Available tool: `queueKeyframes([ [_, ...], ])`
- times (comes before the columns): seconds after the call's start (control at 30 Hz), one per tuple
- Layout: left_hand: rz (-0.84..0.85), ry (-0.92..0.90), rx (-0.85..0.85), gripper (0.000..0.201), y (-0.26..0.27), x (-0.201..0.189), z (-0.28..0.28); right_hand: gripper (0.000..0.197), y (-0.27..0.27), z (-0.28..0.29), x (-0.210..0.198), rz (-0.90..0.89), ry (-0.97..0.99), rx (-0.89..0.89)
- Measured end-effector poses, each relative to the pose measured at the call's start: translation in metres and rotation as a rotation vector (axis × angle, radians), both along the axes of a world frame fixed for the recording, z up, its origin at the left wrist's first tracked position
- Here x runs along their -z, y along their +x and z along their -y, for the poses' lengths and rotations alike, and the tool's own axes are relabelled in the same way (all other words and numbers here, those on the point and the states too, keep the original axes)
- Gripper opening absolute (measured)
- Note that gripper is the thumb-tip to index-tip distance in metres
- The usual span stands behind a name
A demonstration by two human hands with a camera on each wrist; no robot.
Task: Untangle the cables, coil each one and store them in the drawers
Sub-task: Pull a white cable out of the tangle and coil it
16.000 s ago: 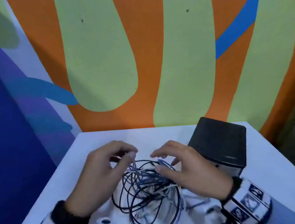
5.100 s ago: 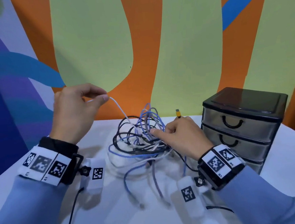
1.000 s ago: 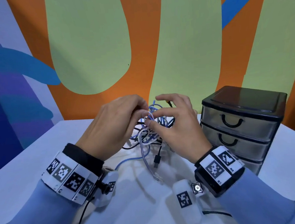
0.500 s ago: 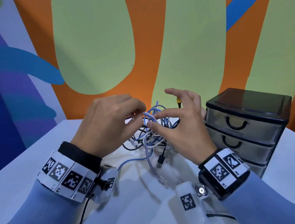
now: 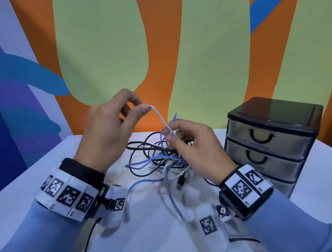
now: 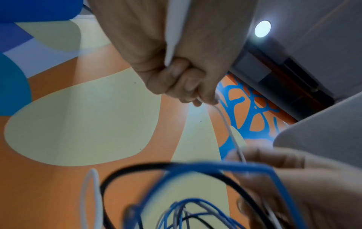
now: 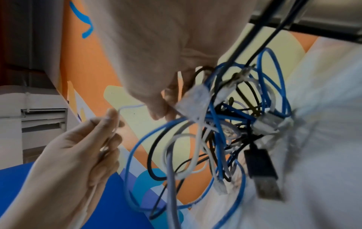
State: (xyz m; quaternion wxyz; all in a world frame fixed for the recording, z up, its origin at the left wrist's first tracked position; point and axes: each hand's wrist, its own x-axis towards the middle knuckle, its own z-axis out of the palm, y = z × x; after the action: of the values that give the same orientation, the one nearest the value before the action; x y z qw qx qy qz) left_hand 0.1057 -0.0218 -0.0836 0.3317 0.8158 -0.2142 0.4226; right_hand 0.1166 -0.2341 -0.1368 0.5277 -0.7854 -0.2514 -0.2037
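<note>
- Left hand (image 5: 109,128): raised above the worktop (image 5: 36,176), up and to the left of the right hand; thumb and forefinger pinch a thin white cable (image 5: 161,120), which the left wrist view shows running out from between the fingertips.
- White cable: it runs taut, down and to the right from the left hand's pinch to the right hand's fingers, and beyond that it disappears into the tangle. By my judgement it is only partly drawn free.
- Tangle (image 5: 157,158): blue, black and white cables lie knotted together, resting on the worktop between the two hands and under the right hand's fingers. A black USB plug (image 5: 180,182) hangs out of it just below the right hand, and a pale strand trails toward the person.
- Right hand (image 5: 194,147): lower than the left, fingers curled, pinching the white cable where it leaves the tangle; the right wrist view shows more loops bunched under these fingers.
- Drawers (image 5: 270,147): just to the right of the right hand, three fronts, all closed; nothing shows through them that I can make out.
- Progress: early. Untangling is under way on the first cable. No cable lies coiled anywhere in view and none is stored. Still left, as I judge it: freeing each cable, coiling each, opening the drawers and putting them in.
</note>
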Motion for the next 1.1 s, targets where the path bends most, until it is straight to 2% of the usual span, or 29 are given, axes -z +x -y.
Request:
queueKeyframes([
  [0.17, 0.001, -0.082, 0.011, 0.043, 0.002, -0.007, -0.022, 0.014, 0.007, 0.01, 0.001, -0.034, 0.015, 0.125],
  [0.23, -0.082, -0.083, 0.064, 0.046, 0.0, -0.008, -0.021, 0.016, 0.006, 0.009, 0.0, -0.051, 0.004, 0.112],
  [0.33, -0.241, -0.025, 0.176, 0.038, -0.004, -0.007, -0.016, 0.022, 0.002, 0.005, -0.003, -0.069, 0.084, 0.039],
  [0.43, -0.308, -0.069, 0.225, 0.03, -0.006, -0.007, -0.014, 0.027, 0.002, 0.003, -0.004, -0.089, 0.168, 0.047],
  [0.53, -0.439, -0.147, 0.256, 0.039, -0.003, -0.008, -0.016, 0.032, 0.001, 0.003, -0.005, -0.116, 0.176, 0.051],
  [0.63, -0.585, -0.227, 0.249, 0.043, 0.003, -0.003, -0.019, 0.036, -0.006, 0.005, -0.01, -0.116, 0.161, -0.039],
  [0.7, -0.598, -0.081, 0.089, 0.037, 0.014, 0.006, -0.026, 0.038, -0.012, 0.006, -0.013, -0.104, 0.113, -0.103],
  [0.77, -0.677, 0.18, -0.062, 0.045, 0.023, 0.015, -0.036, 0.039, -0.017, 0.009, -0.018, -0.15, 0.095, -0.18],
  [0.8, -0.75, 0.244, -0.097, 0.05, 0.027, 0.019, -0.039, 0.04, -0.018, 0.01, -0.02, -0.187, 0.087, -0.211],
  [0.9, -0.895, 0.227, -0.043, 0.052, 0.034, 0.027, -0.041, 0.04, -0.017, 0.009, -0.021, -0.286, 0.118, -0.222],
  [0.97, -0.86, 0.225, -0.02, 0.044, 0.037, 0.028, -0.037, 0.029, -0.011, 0.007, -0.016, -0.252, 0.118, -0.145],
  [1.03, -0.768, 0.208, 0.017, 0.035, 0.036, 0.026, -0.034, 0.013, -0.006, 0.008, -0.011, -0.13, 0.019, -0.052],
  [1.1, -0.658, 0.125, 0.13, 0.03, 0.03, 0.021, -0.03, 0.029, -0.002, 0.01, -0.007, -0.08, -0.07, -0.052],
])
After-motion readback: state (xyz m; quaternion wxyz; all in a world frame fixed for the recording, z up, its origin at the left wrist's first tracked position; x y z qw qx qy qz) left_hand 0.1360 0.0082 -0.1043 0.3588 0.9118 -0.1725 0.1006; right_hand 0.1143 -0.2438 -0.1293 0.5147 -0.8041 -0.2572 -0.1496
